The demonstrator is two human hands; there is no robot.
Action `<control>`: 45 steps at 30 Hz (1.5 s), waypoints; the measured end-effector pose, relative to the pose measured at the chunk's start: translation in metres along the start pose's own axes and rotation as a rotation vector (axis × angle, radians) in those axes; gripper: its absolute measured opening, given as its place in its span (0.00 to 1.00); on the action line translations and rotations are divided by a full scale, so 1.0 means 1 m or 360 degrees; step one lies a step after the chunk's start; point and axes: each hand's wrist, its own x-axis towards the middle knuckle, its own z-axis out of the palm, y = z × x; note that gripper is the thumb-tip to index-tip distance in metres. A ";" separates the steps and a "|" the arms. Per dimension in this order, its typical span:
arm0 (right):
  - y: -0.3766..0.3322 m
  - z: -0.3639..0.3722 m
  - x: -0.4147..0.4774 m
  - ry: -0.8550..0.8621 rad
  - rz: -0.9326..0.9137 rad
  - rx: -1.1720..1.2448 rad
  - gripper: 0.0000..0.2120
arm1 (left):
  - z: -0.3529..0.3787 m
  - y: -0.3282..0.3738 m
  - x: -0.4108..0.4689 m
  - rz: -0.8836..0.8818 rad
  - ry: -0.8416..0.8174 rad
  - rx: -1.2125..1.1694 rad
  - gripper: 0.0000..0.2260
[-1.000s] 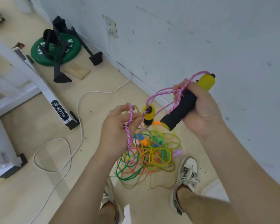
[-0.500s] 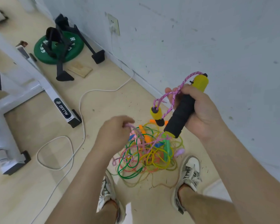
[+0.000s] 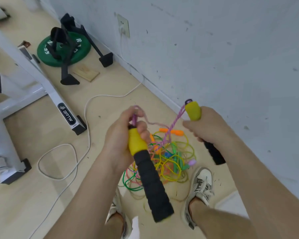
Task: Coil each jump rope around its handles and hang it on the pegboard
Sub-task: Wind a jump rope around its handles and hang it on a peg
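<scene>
My left hand [image 3: 123,135] grips the yellow top of one black-and-yellow jump rope handle [image 3: 148,178], whose black foam end points down toward me. My right hand [image 3: 207,126] holds the second handle [image 3: 193,110], its yellow end up and its black end [image 3: 214,153] sticking out below the fist. The pink braided rope [image 3: 173,125] runs between the two handles and sags toward the floor. Below lies a tangled pile of coloured jump ropes [image 3: 167,159] in green, yellow, orange and pink. No pegboard is in view.
The pale wall [image 3: 231,49] rises close on the right, with a socket [image 3: 123,25] and a white cable [image 3: 86,118] trailing over the floor. A white bench frame [image 3: 47,94], a green weight plate [image 3: 64,49] and black stands sit to the left. My shoes [image 3: 200,185] flank the pile.
My left hand let go of the rope strand and took hold of the second handle, lifting it up. My right hand moved slightly right and lower with its handle.
</scene>
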 end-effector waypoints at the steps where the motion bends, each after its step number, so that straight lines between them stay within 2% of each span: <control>1: 0.006 0.000 0.003 0.0027 -0.0028 -0.0397 0.08 | -0.004 0.002 0.003 -0.0005 0.0119 -0.0221 0.08; 2: 0.007 0.000 0.004 0.0015 -0.0033 -0.0495 0.07 | -0.008 0.004 0.007 0.0024 0.0238 -0.0396 0.09; 3: 0.006 -0.001 0.004 -0.0028 -0.0055 -0.0354 0.07 | -0.012 0.003 0.011 0.0058 0.0340 -0.0504 0.10; 5: -0.005 0.001 -0.001 -0.0181 -0.0052 0.0340 0.04 | -0.016 0.001 0.014 0.0096 0.0438 -0.0501 0.10; 7: -0.021 0.010 -0.015 -0.0572 -0.0027 0.0928 0.03 | -0.014 -0.002 0.015 0.0080 0.0367 -0.0409 0.10; 8: -0.025 0.019 -0.021 -0.0778 -0.0035 0.1040 0.05 | -0.013 -0.004 0.015 0.0052 0.0321 -0.0364 0.11; 11: -0.027 0.044 -0.036 -0.1140 -0.0165 0.0939 0.13 | -0.013 -0.009 0.016 0.0002 0.0292 -0.0331 0.12; 15: -0.028 0.051 -0.045 -0.1158 -0.0313 0.0781 0.25 | -0.018 -0.005 0.018 0.0113 0.0452 -0.0495 0.10; 17: -0.028 0.050 -0.045 -0.1257 -0.0286 0.0825 0.26 | -0.019 -0.001 0.019 0.0158 0.0466 -0.0573 0.10; 22: -0.026 0.051 -0.046 -0.1609 -0.0151 0.0935 0.20 | -0.030 0.009 0.021 0.0223 0.0466 -0.0597 0.09; 25: -0.026 0.052 -0.047 -0.1627 -0.0107 0.0974 0.17 | -0.028 0.010 0.019 0.0266 0.0492 -0.0560 0.09; 28: -0.026 0.055 -0.050 -0.1570 -0.0094 0.1012 0.15 | -0.022 0.015 0.012 0.0269 0.0672 -0.0035 0.07; 31: -0.025 0.053 -0.046 -0.1609 -0.0058 0.1218 0.19 | -0.027 0.019 0.012 0.0186 0.0942 0.0580 0.09; 32: -0.024 0.050 -0.044 -0.1663 -0.0052 0.1323 0.17 | -0.029 0.020 0.011 0.0282 0.1004 0.0681 0.13; 33: -0.025 0.047 -0.043 -0.1748 -0.0052 0.1419 0.14 | -0.032 0.022 0.009 0.0494 0.1007 0.0778 0.16; 35: -0.024 0.043 -0.043 -0.2010 -0.0045 0.1587 0.14 | -0.023 0.025 0.000 0.0817 0.0766 0.0877 0.13; 36: -0.023 0.043 -0.044 -0.2164 -0.0034 0.1678 0.15 | -0.016 0.025 -0.005 0.0836 0.0603 0.0885 0.14; 38: -0.021 0.047 -0.045 -0.2382 -0.0025 0.1790 0.19 | -0.002 0.023 -0.014 0.0646 0.0403 0.0639 0.21; 40: -0.020 0.050 -0.045 -0.2465 -0.0010 0.1821 0.19 | 0.002 0.021 -0.015 0.0523 0.0350 0.0379 0.23; 43: -0.022 0.054 -0.048 -0.2383 -0.0018 0.1841 0.13 | -0.002 0.018 -0.010 0.0430 0.0623 0.0491 0.24; 45: -0.024 0.057 -0.049 -0.2109 -0.0038 0.1783 0.09 | -0.004 0.015 -0.007 0.0380 0.0773 0.0633 0.23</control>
